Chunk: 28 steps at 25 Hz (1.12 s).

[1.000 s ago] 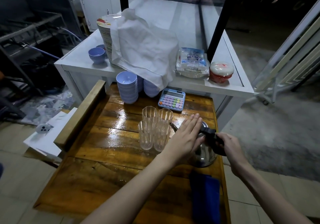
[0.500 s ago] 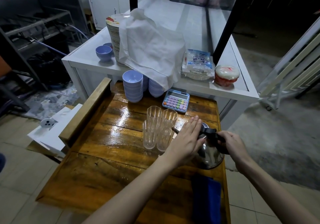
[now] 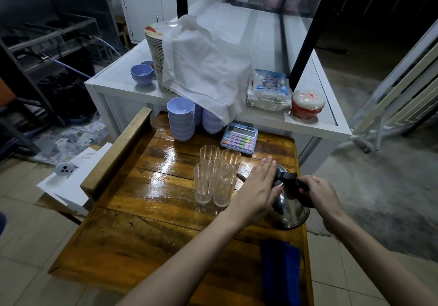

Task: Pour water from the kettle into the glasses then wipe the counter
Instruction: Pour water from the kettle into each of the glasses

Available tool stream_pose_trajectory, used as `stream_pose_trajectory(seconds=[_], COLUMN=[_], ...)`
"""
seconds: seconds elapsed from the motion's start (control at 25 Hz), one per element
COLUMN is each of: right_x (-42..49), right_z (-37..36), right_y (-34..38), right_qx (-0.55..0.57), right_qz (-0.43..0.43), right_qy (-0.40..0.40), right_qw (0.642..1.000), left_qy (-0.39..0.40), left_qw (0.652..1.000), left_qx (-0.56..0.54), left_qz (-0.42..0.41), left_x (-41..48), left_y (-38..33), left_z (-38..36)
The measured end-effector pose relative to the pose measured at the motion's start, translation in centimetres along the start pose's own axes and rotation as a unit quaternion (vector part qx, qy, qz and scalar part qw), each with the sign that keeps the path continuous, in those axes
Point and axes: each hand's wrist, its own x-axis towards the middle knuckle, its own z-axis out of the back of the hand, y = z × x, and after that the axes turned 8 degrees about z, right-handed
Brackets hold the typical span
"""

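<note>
The right hand (image 3: 317,194) is curled round the black handle of the steel kettle (image 3: 292,211), its wrist bent and its forearm coming in from the lower right. The left hand (image 3: 258,187) lies flat against the kettle's top and near side, fingers straight and together, gripping nothing. Its forearm reaches up from the bottom edge.

The kettle is at the right edge of the wet, glossy wooden counter (image 3: 147,222), its thin spout aimed at the glasses (image 3: 214,177) just beside it. I can't tell whether its base is lifted, or what is inside it. The four clear ribbed glasses stand upright in a tight two-by-two cluster, and all look empty.

Nearer the person, one dark blue cloth (image 3: 280,272) lies along the counter's right edge. Beyond the glasses sit one pastel calculator (image 3: 239,138) and two stacks of lilac bowls (image 3: 181,118), the top bowl empty.

On the white table (image 3: 315,125) behind are two shorter bowl stacks (image 3: 142,75) and a tall pile of plates (image 3: 155,54) half under a white sheet (image 3: 206,68). One plastic bag (image 3: 269,90) and one red-and-white lidded tub (image 3: 307,103) sit there too.
</note>
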Motion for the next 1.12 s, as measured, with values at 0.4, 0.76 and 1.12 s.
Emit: stream_pose_trajectory(seconds=[0.4,0.76,1.12], right_x=[0.3,0.7,1.1], right_z=[0.1,0.3,0.3], right_y=[0.3,0.3,-0.3], right_qx=[-0.025,-0.023,-0.026], right_qz=[0.016,0.016,0.015], right_qy=[-0.002,-0.009,-0.011], right_qw=[1.000,1.000,0.999], left_qy=[0.002,0.008,0.003], left_qw=[1.000,1.000,1.000], left_qx=[-0.015,-0.006,0.001], left_qz=[0.013,0.011,0.012], left_x=[-0.1,0.3,0.6], left_y=[-0.3,-0.4,-0.1], left_z=[0.3,0.3,-0.3])
